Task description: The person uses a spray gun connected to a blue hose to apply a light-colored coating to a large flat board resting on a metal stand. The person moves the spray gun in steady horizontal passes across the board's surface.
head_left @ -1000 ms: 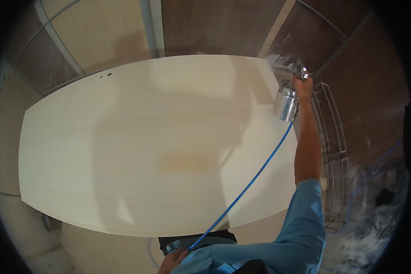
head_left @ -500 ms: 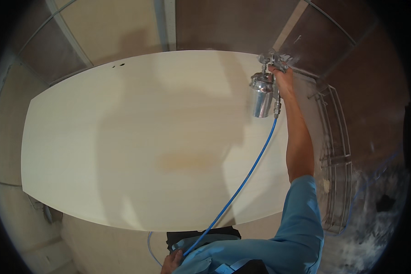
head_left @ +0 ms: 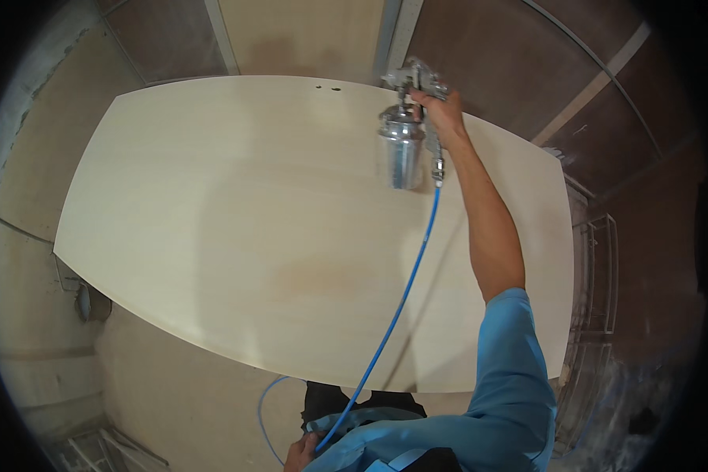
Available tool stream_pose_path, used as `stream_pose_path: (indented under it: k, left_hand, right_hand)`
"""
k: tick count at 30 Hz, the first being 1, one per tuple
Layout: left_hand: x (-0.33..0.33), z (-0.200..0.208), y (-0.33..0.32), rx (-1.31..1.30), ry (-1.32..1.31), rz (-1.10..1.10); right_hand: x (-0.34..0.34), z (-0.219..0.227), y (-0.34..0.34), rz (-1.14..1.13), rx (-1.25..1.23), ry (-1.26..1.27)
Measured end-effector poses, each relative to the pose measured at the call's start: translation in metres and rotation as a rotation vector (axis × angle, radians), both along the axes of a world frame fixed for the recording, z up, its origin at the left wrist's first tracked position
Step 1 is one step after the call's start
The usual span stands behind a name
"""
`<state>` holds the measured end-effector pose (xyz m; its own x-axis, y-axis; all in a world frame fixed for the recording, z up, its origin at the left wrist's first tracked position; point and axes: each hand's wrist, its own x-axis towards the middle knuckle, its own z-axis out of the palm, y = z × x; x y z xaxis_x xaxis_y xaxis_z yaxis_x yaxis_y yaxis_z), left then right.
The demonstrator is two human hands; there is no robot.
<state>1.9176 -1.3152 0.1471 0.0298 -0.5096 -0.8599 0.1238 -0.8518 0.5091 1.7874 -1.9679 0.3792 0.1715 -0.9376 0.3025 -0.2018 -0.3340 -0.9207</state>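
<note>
Ideally, right grip (head_left: 444,115) clasping spray gun (head_left: 403,141), left grip (head_left: 299,454) pinching blue hose (head_left: 406,293), sweep evenly above the pale board (head_left: 291,197).

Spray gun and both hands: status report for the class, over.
Right hand gripping spray gun. Left hand at blue hose, grip unclear. Hose crosses over pale panel.

Lg pale panel (head_left: 291,220), 2 dk spots (head_left: 336,89) nr far edge
</note>
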Motion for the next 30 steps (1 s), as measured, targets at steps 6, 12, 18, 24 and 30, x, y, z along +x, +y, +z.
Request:
stream_pose_path:
  k: [6,12,18,24,30]
  left_hand:
    - [-0.020,-0.013,0.002,-0.026,0.044,-0.114]
    - [-0.083,-0.049,-0.043,-0.136,0.162,-0.406]
    - [-0.133,-0.052,-0.055,-0.170,0.178,-0.542]
    - [-0.125,0.003,0.004,-0.152,-0.016,-0.400]
    - [-0.121,0.066,0.036,-0.187,-0.071,-0.227]
  right_hand:
    - [-0.033,0.011,0.009,-0.041,0.080,-0.068]
    - [-0.278,0.026,0.062,-0.425,-0.073,0.251]
    - [-0.443,0.039,0.135,-0.763,-0.073,0.388]
    - [-0.412,-0.017,0.089,-0.639,-0.021,0.250]
    - [-0.393,-0.025,0.083,-0.705,-0.119,0.348]
